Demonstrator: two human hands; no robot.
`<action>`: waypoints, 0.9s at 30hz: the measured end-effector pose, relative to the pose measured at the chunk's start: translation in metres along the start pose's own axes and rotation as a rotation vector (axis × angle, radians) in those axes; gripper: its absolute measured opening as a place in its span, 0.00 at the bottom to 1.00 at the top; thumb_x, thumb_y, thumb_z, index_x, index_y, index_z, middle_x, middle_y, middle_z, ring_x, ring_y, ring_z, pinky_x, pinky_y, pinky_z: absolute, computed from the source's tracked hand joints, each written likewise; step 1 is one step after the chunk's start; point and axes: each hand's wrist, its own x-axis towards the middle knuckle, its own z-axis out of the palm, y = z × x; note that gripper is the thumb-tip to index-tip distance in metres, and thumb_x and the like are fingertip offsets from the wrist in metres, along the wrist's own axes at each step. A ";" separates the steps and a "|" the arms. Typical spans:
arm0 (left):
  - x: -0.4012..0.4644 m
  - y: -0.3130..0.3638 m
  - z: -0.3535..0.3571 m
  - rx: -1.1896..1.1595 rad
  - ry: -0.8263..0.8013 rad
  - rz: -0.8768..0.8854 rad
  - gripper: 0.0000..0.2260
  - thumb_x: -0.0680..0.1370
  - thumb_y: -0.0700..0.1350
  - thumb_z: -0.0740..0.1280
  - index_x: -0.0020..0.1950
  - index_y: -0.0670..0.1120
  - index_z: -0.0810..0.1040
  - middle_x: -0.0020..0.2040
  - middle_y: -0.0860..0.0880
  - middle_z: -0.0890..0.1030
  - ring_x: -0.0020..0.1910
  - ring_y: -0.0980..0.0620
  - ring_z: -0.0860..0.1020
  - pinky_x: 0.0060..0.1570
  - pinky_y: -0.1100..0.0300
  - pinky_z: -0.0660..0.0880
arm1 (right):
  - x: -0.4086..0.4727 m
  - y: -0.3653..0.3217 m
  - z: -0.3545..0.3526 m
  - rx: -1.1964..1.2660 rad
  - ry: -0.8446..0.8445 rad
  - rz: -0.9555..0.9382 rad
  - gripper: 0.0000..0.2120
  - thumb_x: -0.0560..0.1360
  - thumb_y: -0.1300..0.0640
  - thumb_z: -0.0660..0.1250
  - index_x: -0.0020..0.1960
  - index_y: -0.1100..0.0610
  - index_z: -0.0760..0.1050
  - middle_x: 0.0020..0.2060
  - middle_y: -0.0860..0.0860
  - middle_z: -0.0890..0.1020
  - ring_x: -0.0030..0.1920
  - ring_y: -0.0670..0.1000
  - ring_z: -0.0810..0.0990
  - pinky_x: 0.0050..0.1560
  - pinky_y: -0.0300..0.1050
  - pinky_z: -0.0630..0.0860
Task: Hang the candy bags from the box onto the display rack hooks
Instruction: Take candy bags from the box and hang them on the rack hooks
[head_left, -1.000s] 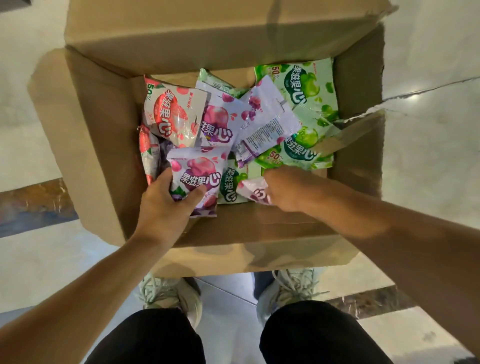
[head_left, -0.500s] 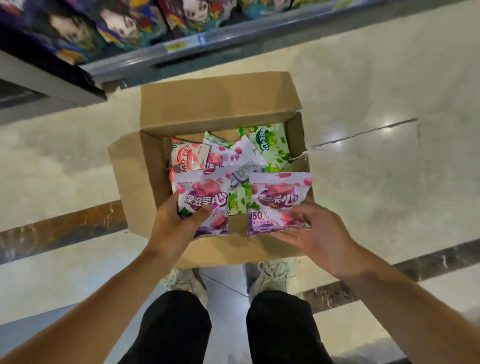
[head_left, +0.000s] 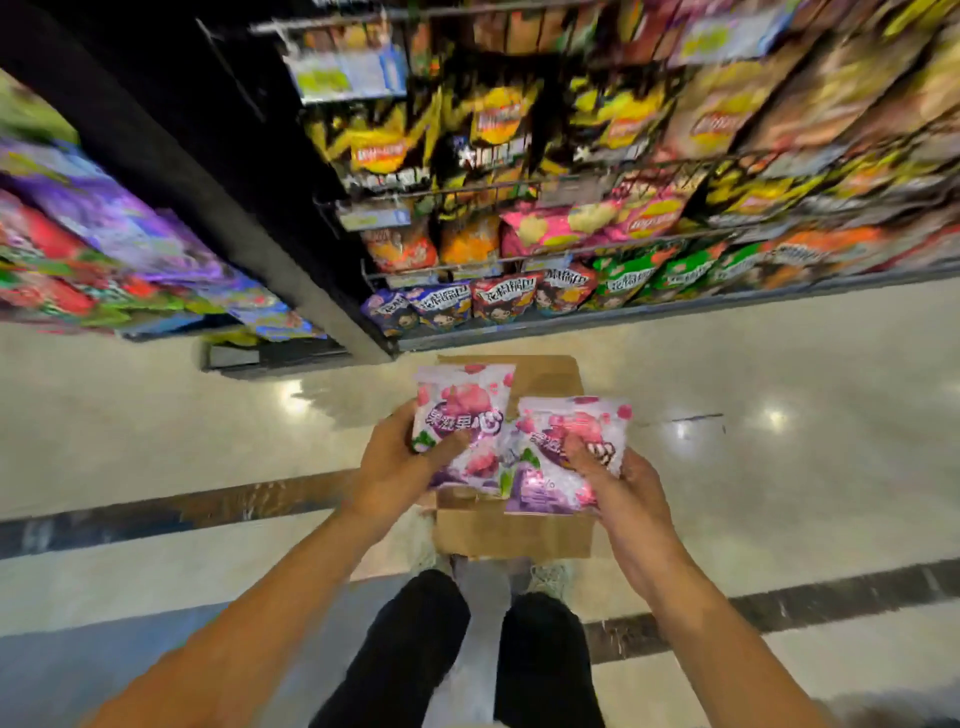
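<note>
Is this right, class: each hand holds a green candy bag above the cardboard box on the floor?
Not quite. In the head view the left hand and right hand each hold a purple-and-pink candy bag, not a green one. They are held above the cardboard box on the floor.

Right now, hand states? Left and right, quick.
Left hand: closed on a purple candy bag, thumb across its front.
Right hand: closed on a second purple candy bag, thumb on its front.
</note>
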 end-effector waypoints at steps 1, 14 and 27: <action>-0.016 0.019 -0.014 -0.004 -0.009 0.015 0.15 0.73 0.43 0.76 0.59 0.47 0.81 0.51 0.51 0.87 0.50 0.53 0.85 0.51 0.57 0.80 | -0.022 -0.016 0.005 -0.012 -0.001 -0.032 0.11 0.76 0.53 0.73 0.56 0.54 0.83 0.49 0.50 0.88 0.52 0.52 0.87 0.57 0.52 0.81; -0.180 0.126 -0.137 -0.139 -0.025 0.251 0.20 0.77 0.41 0.72 0.66 0.53 0.72 0.53 0.57 0.85 0.51 0.53 0.85 0.41 0.64 0.81 | -0.196 -0.093 0.049 -0.052 0.063 -0.377 0.14 0.75 0.51 0.73 0.60 0.51 0.79 0.51 0.49 0.87 0.50 0.49 0.87 0.51 0.51 0.83; -0.312 0.123 -0.218 -0.146 0.297 0.407 0.20 0.75 0.44 0.72 0.64 0.58 0.72 0.52 0.61 0.84 0.50 0.58 0.84 0.41 0.64 0.81 | -0.268 -0.107 0.126 -0.075 -0.167 -0.623 0.12 0.76 0.44 0.70 0.56 0.47 0.80 0.46 0.42 0.87 0.48 0.44 0.85 0.53 0.47 0.81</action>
